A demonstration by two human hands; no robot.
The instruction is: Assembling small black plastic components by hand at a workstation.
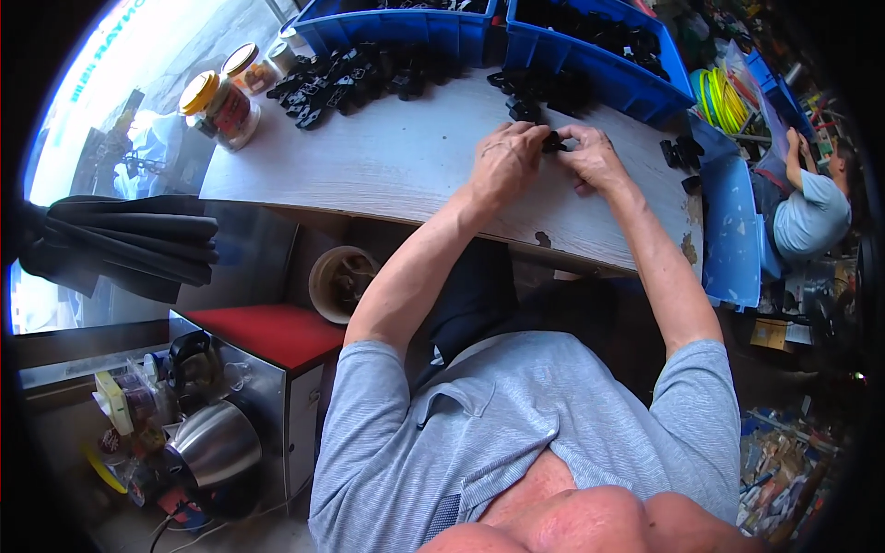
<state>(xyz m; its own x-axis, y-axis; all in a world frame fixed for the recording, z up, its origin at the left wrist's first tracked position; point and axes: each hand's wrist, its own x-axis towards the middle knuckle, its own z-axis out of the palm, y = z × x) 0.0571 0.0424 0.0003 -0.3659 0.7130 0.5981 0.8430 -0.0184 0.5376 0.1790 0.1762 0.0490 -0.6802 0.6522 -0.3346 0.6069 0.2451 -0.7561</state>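
Over the white worktable [387, 157], both my hands meet at a small black part [554, 142]. My left hand [507, 158] has its fingers closed at the part's left side. From the other side, my right hand [592, 158] pinches the same part between thumb and fingers. The part is mostly covered by my fingertips, so its exact kind cannot be made out. Just beyond my hands lies a small heap of similar black parts [544, 89]. A larger pile of black parts [346, 81] spreads at the table's far left, and several more parts [682, 154] sit at the right.
Two blue bins [396, 29] [590, 64] holding black parts line the far edge. Lidded jars [221, 115] stand at the left corner. A light-blue crate [733, 230] adjoins the right end. Another person [811, 212] sits at far right. A red-topped cabinet [267, 332] is at lower left.
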